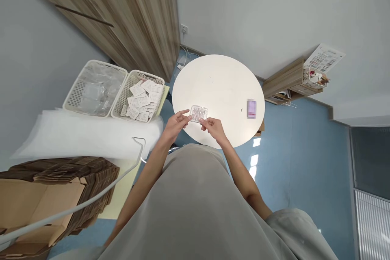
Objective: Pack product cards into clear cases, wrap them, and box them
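Case [198, 111] is over the table [224, 85] toward its near-left edge, left hand [174, 125] and right hand [215, 128] pinched closed on it, probably mid-check but it's tiny, so next move needs steady grip.

Loose, plain grey garment [198, 203], bare forearms [152, 166], bare fingers [206, 124]

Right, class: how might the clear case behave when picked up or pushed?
The clear case is probably stiff: its outline shows no sag between left hand and right hand. It seems light, being small and see-through. Its flat shape suggests sliding, not rolling, on the white table.
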Motion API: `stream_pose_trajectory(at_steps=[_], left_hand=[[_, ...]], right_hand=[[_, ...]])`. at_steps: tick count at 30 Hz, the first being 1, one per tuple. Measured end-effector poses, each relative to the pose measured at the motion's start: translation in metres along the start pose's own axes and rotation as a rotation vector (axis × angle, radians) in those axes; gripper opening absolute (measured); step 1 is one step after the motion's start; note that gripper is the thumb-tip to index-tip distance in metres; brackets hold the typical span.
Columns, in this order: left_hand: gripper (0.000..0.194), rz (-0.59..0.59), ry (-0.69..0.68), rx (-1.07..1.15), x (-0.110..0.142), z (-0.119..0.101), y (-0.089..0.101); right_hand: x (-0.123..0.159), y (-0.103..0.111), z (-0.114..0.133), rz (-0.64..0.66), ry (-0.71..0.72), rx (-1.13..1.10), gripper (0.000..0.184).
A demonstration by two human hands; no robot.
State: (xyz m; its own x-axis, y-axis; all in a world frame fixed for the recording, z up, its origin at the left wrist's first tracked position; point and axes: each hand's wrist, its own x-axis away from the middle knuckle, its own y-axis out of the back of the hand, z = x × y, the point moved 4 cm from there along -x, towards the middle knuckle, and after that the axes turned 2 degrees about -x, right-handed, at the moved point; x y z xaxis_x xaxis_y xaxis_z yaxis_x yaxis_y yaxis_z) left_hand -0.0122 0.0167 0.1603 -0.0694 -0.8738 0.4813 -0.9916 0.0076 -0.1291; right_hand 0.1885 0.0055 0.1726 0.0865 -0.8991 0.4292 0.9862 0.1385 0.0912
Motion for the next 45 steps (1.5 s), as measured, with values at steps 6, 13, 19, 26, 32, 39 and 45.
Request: stream_pose_trajectory(at_steps=[6, 13, 19, 26, 32, 39, 45], left_hand=[[0.073, -0.045, 0.017, -0.133, -0.022, 0.029, 0.013], [0.057, -0.057, 0.115, -0.394, -0.072, 0.097, 0.029], [0.042, 0.008, 0.253, -0.821, -0.099, 0.144, 0.027], [0.041, 0.043, 0.278, -0.897, -0.108, 0.16, 0.023], [0.047, 0.061, 0.246, -0.831, -0.095, 0.16, 0.03], [0.035, -0.042, 0.143, -0.529, -0.046, 0.151, 0.054], [0.029, -0.348, 0.073, -0.369, 0.006, 0.145, 0.119]], right_hand=[[-0.029, -0.004, -0.037, 0.034, -0.065, 0.073, 0.048], [-0.074, -0.023, -0.102, 0.142, -0.321, 0.162, 0.033], [-0.086, -0.028, -0.147, 0.025, -0.547, 0.156, 0.032], [-0.081, -0.025, -0.163, -0.016, -0.566, 0.161, 0.016], [-0.078, -0.023, -0.159, 0.012, -0.499, 0.242, 0.017], [-0.079, -0.063, -0.132, 0.206, -0.281, 0.489, 0.016], [-0.078, -0.148, -0.098, 0.411, 0.0, 0.71, 0.02]])
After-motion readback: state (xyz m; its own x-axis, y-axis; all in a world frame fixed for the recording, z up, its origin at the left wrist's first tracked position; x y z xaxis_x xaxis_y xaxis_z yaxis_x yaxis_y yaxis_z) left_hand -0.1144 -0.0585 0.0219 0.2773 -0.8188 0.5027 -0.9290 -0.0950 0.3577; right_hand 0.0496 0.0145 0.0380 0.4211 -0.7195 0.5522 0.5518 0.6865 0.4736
